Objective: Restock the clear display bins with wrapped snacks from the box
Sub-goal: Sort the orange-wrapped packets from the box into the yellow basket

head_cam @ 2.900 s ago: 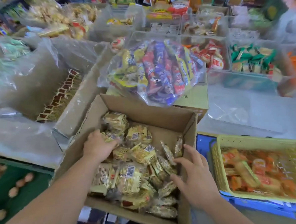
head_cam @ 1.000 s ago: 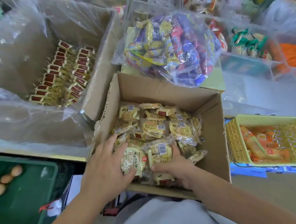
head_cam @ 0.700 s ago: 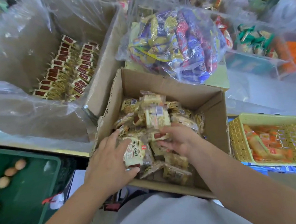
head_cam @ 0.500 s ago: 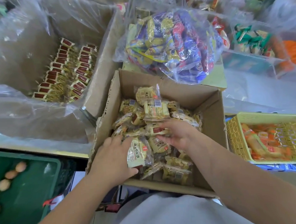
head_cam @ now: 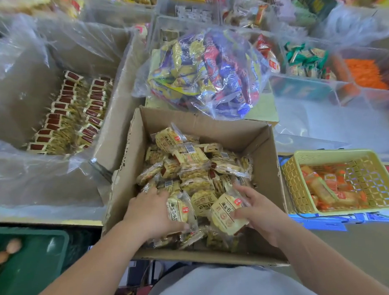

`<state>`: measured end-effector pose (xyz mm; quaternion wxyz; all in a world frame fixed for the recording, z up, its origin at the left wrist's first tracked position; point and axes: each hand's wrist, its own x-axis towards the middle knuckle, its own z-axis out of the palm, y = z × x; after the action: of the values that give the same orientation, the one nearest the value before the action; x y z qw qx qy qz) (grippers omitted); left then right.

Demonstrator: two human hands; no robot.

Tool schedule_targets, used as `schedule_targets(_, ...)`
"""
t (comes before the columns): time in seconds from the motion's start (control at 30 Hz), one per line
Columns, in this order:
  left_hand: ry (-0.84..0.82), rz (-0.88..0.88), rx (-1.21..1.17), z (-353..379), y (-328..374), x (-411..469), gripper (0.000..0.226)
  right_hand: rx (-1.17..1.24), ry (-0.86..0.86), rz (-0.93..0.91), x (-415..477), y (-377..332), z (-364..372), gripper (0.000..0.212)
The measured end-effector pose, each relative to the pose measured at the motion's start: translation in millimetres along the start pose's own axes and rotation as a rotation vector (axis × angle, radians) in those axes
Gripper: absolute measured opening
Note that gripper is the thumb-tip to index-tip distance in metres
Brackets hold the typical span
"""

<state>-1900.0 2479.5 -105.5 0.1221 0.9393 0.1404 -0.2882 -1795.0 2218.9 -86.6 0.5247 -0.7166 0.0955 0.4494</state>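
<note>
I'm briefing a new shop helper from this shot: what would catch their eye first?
Most likely the open cardboard box in the middle, heaped with yellow wrapped snacks, with the left hand and right hand each gripping packets at its near end. Just behind it lies a bulging clear bag of blue, yellow and red sweets, and to the right a yellow basket of orange packets.

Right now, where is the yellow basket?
In the head view, the yellow basket sits on the right, just beside the cardboard box's right wall, holding orange-wrapped snacks.

Yellow basket (head_cam: 292, 182), green crate (head_cam: 37, 271), eggs (head_cam: 13, 246)
</note>
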Motion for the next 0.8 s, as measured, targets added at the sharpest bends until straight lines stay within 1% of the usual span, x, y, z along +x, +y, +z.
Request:
schedule_targets(0.13, 0.012, -0.003, 0.018, -3.1, 4.7, 6.7, 0.094, 0.106, 0.026, -0.033, -6.7, 6.1, -2.7, 0.05)
schedule_targets(0.23, 0.052, 0.032, 0.028, -7.2, 6.4, 9.1, 0.08, 0.183, 0.05, -0.043, -9.5, 8.2, -5.0, 0.037)
schedule_targets(0.3, 0.08, 0.039, -0.01, -14.3, 3.3, 7.1, 0.066, 0.212, 0.056, -0.044, -10.6, 9.3, -7.8, 0.034)
schedule_targets(0.4, 0.15, -0.003, -0.157, -27.1, -9.1, -1.7, 0.051, 0.238, 0.065, -0.05, -11.9, 11.4, -12.5, 0.033)
schedule_targets(0.53, 0.307, -0.09, -0.396, -42.5, -21.0, -18.6, 0.048, 0.256, 0.08, -0.063, -13.5, 13.4, -15.1, 0.034)
schedule_targets(0.63, 0.43, -0.088, -0.533, -50.1, -21.4, -26.9, 0.045, 0.27, 0.082, -0.067, -15.0, 13.6, -13.2, 0.034)
schedule_targets(0.8, 0.632, -0.116, -0.868, -49.8, -16.0, -32.7, 0.038, 0.316, 0.073, -0.076, -16.0, 8.2, -7.3, 0.034)
